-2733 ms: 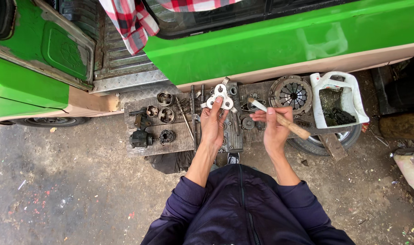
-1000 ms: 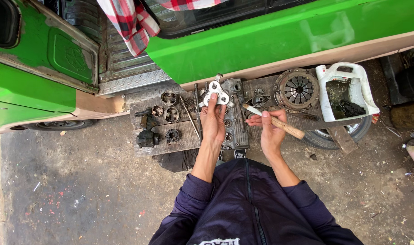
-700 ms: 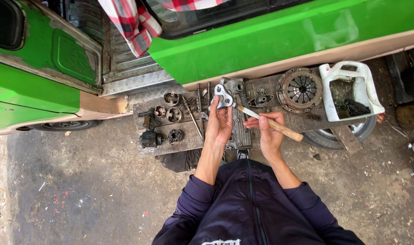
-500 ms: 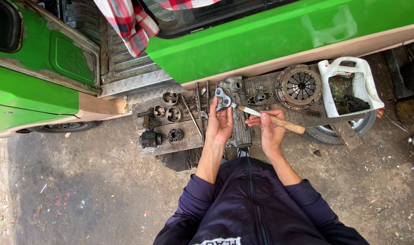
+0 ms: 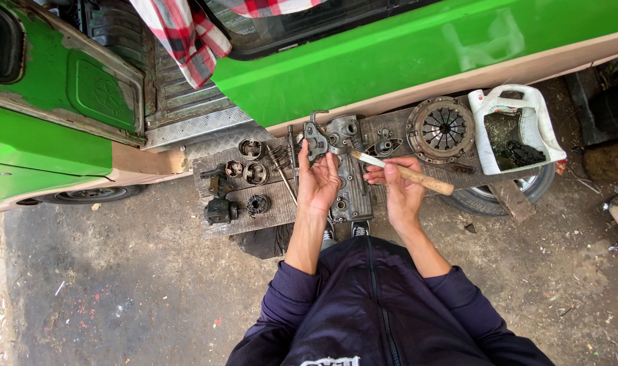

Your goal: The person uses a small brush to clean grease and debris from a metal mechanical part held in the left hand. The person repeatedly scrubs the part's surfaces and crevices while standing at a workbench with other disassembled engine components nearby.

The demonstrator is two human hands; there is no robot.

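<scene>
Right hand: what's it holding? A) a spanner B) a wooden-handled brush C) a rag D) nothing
B: the right hand grips a brush by its wooden handle, with the pale bristle end pointing toward the grey metal part that the left hand holds up.

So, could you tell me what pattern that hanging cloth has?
Red, white and dark plaid cloth, clearest in the head view.

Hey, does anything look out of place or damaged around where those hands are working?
Yes. The white jug at the board's right end has its side cut away and holds dark, dirty liquid. A checked cloth dangles from the green vehicle. Otherwise the left hand holds a grimy metal part and the right hand a brush.
</scene>
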